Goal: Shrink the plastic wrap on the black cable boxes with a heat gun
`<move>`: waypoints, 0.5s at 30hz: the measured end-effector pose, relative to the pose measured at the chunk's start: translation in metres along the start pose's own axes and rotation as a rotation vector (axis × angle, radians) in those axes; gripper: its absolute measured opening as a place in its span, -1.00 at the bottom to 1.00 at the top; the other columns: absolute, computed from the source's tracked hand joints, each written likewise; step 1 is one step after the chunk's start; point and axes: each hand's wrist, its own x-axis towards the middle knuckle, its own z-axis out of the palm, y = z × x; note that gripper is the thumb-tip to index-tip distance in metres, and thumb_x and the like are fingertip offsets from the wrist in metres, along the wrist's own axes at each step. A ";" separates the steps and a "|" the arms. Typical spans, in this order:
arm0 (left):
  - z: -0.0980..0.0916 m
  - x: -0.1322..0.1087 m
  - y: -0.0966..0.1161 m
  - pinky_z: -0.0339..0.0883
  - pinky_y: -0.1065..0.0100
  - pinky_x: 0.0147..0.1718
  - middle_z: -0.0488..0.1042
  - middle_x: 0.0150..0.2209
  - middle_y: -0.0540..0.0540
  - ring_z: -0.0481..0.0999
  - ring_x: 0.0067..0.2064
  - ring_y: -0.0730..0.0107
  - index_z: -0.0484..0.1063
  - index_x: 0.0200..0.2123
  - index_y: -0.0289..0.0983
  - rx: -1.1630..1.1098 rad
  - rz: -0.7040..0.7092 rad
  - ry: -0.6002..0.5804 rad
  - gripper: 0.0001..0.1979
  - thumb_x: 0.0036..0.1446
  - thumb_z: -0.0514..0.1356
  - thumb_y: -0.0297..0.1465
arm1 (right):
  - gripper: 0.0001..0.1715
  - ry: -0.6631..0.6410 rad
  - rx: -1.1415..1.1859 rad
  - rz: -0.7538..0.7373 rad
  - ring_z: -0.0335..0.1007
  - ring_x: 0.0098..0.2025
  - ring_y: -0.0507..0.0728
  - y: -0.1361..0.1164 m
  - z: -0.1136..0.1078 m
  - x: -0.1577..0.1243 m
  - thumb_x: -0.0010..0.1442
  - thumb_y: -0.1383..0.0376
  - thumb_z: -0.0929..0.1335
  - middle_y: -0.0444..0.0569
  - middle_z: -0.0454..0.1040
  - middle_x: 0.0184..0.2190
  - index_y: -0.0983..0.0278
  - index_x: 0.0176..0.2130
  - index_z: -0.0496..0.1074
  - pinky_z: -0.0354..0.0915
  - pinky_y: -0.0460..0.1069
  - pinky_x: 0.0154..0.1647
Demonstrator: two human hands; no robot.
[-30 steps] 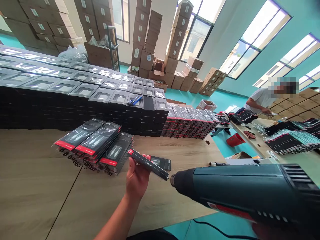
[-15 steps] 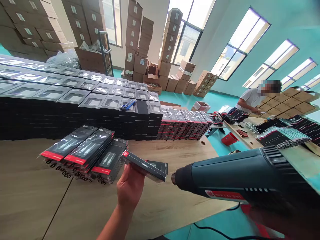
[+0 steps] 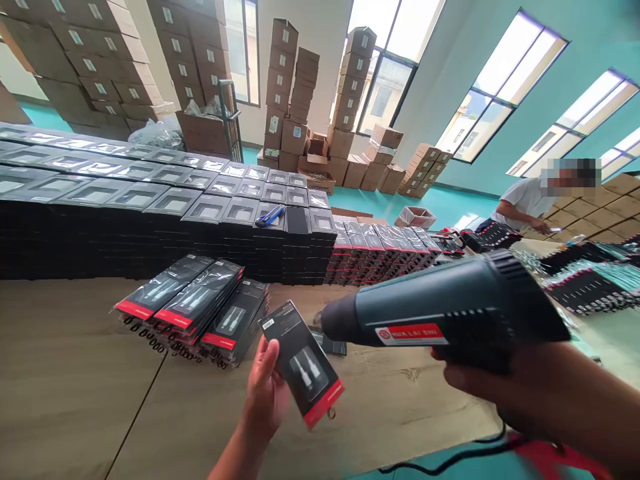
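Note:
My left hand (image 3: 267,383) grips a black and red retail box (image 3: 303,363) by its left edge, thumb on the front. Two white cable plugs are pictured on its face. In my right hand (image 3: 493,387) is a dark green heat gun (image 3: 440,303), its fingers wrapped round the handle. The gun's nozzle points left, just above the box's upper right edge. Behind the nozzle, another black box (image 3: 333,343) lies on the wooden table (image 3: 395,400), partly hidden. Left of my left hand lie stacks of similar wrapped boxes (image 3: 185,300).
A long wall of stacked black boxes (image 3: 240,247) lines the table's back, with a blue utility knife (image 3: 270,215) on top. Red-edged packs (image 3: 380,250) continue it rightward. The gun's black cord (image 3: 440,467) hangs at the front. A person (image 3: 525,207) works at another table.
The box in my left hand has turned from edge-on to showing its printed front. The heat gun has moved left and up, bringing its nozzle close to the box.

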 end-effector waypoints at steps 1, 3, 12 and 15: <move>-0.007 -0.003 0.001 0.34 -0.04 0.30 0.65 0.15 -0.18 0.60 0.20 0.02 0.53 0.22 -0.13 -0.043 -0.086 -0.096 -0.51 0.36 0.22 -0.03 | -0.59 0.019 -0.014 0.057 0.64 -0.10 0.37 0.007 -0.002 -0.005 0.16 -0.21 0.36 -0.21 0.66 -0.51 -0.07 -0.28 0.66 0.48 0.19 0.00; -0.018 -0.007 0.000 0.12 -0.23 0.41 0.49 0.32 -0.28 0.36 0.42 -0.12 0.42 0.35 -0.19 -0.156 -0.213 -0.323 -0.24 0.39 -0.05 0.19 | -0.58 0.044 -0.046 0.097 0.63 -0.11 0.38 0.017 -0.005 -0.008 0.14 -0.23 0.35 -0.20 0.53 -0.68 -0.10 -0.32 0.67 0.47 0.18 -0.01; -0.014 -0.009 -0.006 -0.11 -0.05 0.50 0.45 0.34 -0.33 0.38 0.41 -0.07 0.40 0.35 -0.40 -0.225 -0.367 -0.623 0.02 0.37 -0.40 0.22 | -0.60 -0.098 -0.071 -0.234 0.58 -0.28 0.31 0.007 0.026 0.024 0.18 -0.18 0.42 -0.18 0.68 -0.34 0.04 -0.24 0.57 0.52 0.14 -0.27; -0.014 -0.011 -0.006 0.01 -0.06 0.46 0.58 0.21 -0.34 0.48 0.33 -0.11 0.45 0.31 -0.40 -0.219 -0.374 -0.625 0.04 0.36 -0.42 0.22 | -0.72 -0.189 -0.023 -0.306 0.63 -0.26 0.24 0.021 0.025 0.014 0.19 -0.10 0.46 -0.30 0.70 -0.23 -0.12 -0.13 0.56 0.61 0.06 -0.24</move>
